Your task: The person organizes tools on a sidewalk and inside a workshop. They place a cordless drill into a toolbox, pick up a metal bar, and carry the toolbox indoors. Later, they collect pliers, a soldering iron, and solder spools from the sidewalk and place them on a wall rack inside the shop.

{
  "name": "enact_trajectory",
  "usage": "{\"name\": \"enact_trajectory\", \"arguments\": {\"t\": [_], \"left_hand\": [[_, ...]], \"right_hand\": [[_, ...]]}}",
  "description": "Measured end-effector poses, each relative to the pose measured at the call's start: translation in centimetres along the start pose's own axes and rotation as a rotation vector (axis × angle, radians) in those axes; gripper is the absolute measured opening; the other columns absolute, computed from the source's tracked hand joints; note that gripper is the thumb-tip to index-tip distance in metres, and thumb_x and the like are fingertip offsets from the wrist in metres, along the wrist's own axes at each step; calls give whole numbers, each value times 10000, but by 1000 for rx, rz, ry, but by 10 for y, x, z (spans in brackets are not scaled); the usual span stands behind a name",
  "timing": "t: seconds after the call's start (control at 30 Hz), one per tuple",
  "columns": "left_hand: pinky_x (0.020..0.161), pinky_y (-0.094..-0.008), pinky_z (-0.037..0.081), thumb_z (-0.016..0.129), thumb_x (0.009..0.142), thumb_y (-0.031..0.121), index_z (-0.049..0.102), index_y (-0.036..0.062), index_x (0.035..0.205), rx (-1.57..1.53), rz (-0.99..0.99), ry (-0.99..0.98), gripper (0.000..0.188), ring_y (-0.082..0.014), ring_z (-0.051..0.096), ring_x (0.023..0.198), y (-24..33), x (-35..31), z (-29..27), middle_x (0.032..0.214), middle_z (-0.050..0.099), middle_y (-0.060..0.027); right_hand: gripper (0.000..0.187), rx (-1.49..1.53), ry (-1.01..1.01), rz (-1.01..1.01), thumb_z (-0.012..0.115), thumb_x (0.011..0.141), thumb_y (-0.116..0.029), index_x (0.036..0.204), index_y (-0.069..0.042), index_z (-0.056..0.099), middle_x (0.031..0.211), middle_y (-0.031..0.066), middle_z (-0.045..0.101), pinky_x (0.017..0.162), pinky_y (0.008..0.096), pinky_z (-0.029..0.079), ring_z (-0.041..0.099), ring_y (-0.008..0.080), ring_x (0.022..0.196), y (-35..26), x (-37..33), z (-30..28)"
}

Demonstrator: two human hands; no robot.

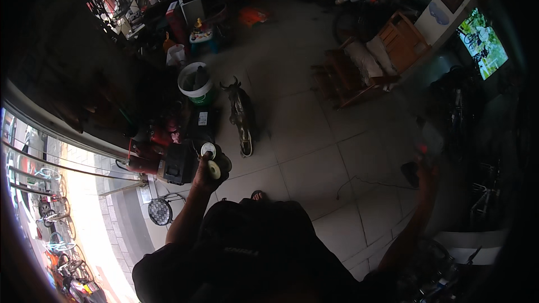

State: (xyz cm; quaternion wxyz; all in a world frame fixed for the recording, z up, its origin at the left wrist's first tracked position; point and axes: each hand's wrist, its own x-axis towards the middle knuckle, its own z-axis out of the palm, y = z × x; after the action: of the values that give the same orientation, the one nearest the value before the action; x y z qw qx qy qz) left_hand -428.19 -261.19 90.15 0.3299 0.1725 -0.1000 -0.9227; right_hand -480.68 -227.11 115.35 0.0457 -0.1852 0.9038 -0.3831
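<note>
Held out at the left, my left hand (203,178) is closed on a pale round disc (214,170) with a small dark centre. A white-rimmed round piece (208,150) shows just above the thumb. Whether the two are joined, I cannot tell. My right hand (428,173) is stretched out to the right, dim and smeared. A dark flat object (410,174) is beside it, and a small red glow (423,148) shows at the fingers. What this hand holds, if anything, is unclear.
A dark bull figure (240,115) stands on the tiled floor ahead. Left of it are a white bucket (196,84) and a black case (178,163). A wooden chair (401,45) with cushions stands far right, near a lit screen (483,43). A thin cable (373,182) crosses the tiles.
</note>
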Motion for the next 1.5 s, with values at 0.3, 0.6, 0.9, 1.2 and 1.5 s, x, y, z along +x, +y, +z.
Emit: {"name": "enact_trajectory", "arguments": {"t": [0.3, 0.6, 0.9, 1.2, 1.5], "left_hand": [[657, -324, 477, 643, 958, 475, 596, 173, 1154, 132, -68, 242, 362, -159, 582, 815, 13, 229, 77, 914, 597, 7], [731, -354, 518, 695, 894, 512, 636, 230, 1140, 27, 86, 325, 379, -197, 650, 909, 78, 336, 81, 985, 667, -1], [638, -307, 486, 736, 876, 485, 613, 213, 1087, -99, 302, 405, 366, -152, 543, 753, 154, 515, 84, 862, 552, 5], [689, -371, 508, 720, 879, 507, 628, 209, 1173, -51, 301, 431, 428, -224, 643, 996, 299, 784, 134, 1103, 670, -11], [661, -363, 506, 713, 857, 514, 605, 229, 1226, 16, 306, 498, 479, -229, 627, 968, 407, 1057, 162, 1105, 658, -23]], "right_hand": [[454, 392, -160, -183, 782, 875, -240, 1253, -35, 637, 1062, 23, 661, 837, 313, 482, 603, 120, 966, -38, 146, 59], [404, 610, -301, -467, 734, 939, -317, 1194, -18, 640, 1061, 54, 681, 848, 336, 508, 619, 134, 1005, -208, 412, 229], [494, 1029, -316, -615, 689, 970, -351, 1315, -12, 588, 1157, 84, 698, 901, 342, 544, 639, 162, 1092, -475, 647, 379], [378, 1175, -398, -601, 590, 1033, -288, 1249, 21, 579, 1040, 86, 652, 994, 347, 507, 629, 202, 1073, -616, 890, 449], [444, 1168, -430, -615, 597, 1029, -282, 1308, 61, 561, 1101, 129, 658, 1007, 358, 519, 627, 207, 1103, -701, 1116, 598]]}}
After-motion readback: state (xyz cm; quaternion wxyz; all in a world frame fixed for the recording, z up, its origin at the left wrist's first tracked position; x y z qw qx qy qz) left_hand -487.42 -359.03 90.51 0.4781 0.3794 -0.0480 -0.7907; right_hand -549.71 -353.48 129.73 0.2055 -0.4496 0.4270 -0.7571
